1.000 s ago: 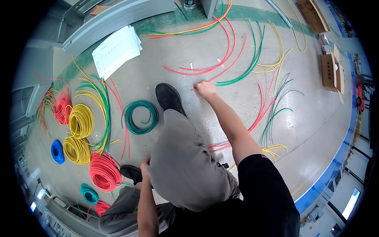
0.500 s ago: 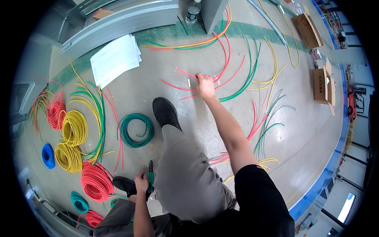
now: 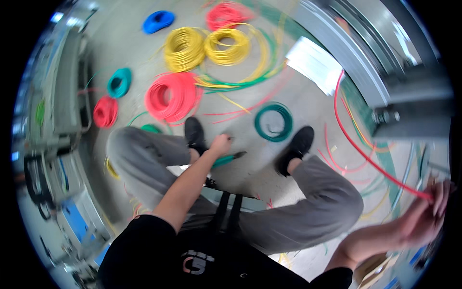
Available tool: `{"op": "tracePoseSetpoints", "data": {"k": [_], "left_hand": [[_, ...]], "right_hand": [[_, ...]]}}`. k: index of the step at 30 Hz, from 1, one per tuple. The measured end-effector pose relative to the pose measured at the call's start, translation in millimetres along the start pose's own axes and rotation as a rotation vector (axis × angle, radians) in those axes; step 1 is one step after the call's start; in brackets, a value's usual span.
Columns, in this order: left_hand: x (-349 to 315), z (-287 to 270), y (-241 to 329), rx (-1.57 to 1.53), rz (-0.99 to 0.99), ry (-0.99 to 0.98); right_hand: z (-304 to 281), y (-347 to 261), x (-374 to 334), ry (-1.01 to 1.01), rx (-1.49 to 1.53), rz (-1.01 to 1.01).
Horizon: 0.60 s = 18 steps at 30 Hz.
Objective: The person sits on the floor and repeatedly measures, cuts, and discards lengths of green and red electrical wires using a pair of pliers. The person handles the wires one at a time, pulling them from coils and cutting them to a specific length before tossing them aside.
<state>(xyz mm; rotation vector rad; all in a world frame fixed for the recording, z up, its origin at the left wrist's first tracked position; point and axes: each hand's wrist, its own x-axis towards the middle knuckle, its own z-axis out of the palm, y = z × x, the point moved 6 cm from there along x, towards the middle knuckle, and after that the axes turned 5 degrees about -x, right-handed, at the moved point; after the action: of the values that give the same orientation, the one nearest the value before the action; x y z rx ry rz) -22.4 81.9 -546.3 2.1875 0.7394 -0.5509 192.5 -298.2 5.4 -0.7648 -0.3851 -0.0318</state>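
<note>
My left hand, low between my knees, is closed on a pair of green-handled pliers whose dark jaws point to the right. At the far right, my right hand is raised and its fingers pinch the end of a red wire. That wire arcs up and left from the fingers toward the sheets of paper. Between and ahead of my shoes lies a dark green wire coil. The right hand is somewhat blurred near the picture's rim.
Red, yellow, blue and teal wire coils lie at the far left. Loose cut wires are strewn beside them and at right. A grey metal cabinet frame stands far right, a cardboard box near right.
The view has swung left. My right hand, earlier low over red wires on the floor, is now raised far to the right with one red wire. The left hand still holds the pliers.
</note>
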Motion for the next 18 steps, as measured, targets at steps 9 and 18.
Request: {"op": "tracePoseSetpoints", "data": {"k": [9,18], "left_hand": [[27,-159,-45,0.194,-0.186,0.141],[50,-323,-56,0.615,0.035,-0.152]], "right_hand": [[93,136,-21,-0.095,0.235,0.337],[88,219,-55,-0.112,-0.141,0.593]]}}
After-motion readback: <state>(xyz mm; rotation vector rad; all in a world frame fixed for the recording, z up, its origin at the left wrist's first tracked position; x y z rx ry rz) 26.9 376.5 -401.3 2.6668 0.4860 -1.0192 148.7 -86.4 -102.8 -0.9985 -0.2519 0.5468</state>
